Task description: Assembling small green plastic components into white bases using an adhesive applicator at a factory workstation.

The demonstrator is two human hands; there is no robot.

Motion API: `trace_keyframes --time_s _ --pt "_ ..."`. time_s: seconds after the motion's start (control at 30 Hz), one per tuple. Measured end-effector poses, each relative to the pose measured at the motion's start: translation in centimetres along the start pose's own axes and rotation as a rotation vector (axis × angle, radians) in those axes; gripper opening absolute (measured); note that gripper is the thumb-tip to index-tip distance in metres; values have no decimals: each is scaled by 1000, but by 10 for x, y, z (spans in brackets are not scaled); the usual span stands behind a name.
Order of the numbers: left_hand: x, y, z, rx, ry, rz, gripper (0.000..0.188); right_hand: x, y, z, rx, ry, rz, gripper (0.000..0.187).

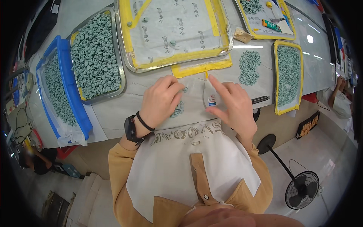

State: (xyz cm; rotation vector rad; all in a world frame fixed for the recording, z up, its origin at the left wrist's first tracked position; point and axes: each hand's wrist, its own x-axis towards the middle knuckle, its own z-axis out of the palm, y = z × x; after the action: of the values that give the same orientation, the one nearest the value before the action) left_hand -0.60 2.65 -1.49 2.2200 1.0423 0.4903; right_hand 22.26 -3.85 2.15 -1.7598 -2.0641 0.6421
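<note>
The white squeeze bottle (210,92) is between the right hand's (237,106) spread thumb and forefinger — whether gripped, I cannot tell. The left hand (160,96) curls its fingers over turquoise stone chips (179,110) (any pinch is hidden) on the worktop (132,92).

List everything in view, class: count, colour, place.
Blue tray: one, blue, left
Metal trays: two, silver, left, top
Yellow-edged trays: two, yellow, right
Table: one, pale grey, beneath trays
Stones: many, greenish, trays and table
Bottle: one, white, yellow tip, centre
Tools: several, black and green-orange, right
Fan: one, black, lower right
Other people: at least two, dark and pale clothes, edges
Watch: one, black, centre left
Shirt: one, white and tan, below
Left fingers: one set, bare, by stones
Right fingers: one set, bare, at bottle
</note>
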Motion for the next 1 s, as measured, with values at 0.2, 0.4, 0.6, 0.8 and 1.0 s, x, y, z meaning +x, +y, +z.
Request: trace_keyframes --time_s 0.2,0.4,0.6,0.8,1.0 --pt "1 -7 8 -126 79 -60 11 3 6 18 89 -100 -74 66" --pt "-16 2 -16 -1546 -187 -432 15 0 0 9 556 228 -351 72" --pt "-10 22 -6 -1545 -98 -467 23 -8 9 30 833 454 -530 67" --pt "-17 24 -5 -1523 -74 -432 23 7 -7 21 852 445 -529 66" --pt "-20 24 -1 -1454 7 -339 26 2 -12 22 845 351 -498 60"
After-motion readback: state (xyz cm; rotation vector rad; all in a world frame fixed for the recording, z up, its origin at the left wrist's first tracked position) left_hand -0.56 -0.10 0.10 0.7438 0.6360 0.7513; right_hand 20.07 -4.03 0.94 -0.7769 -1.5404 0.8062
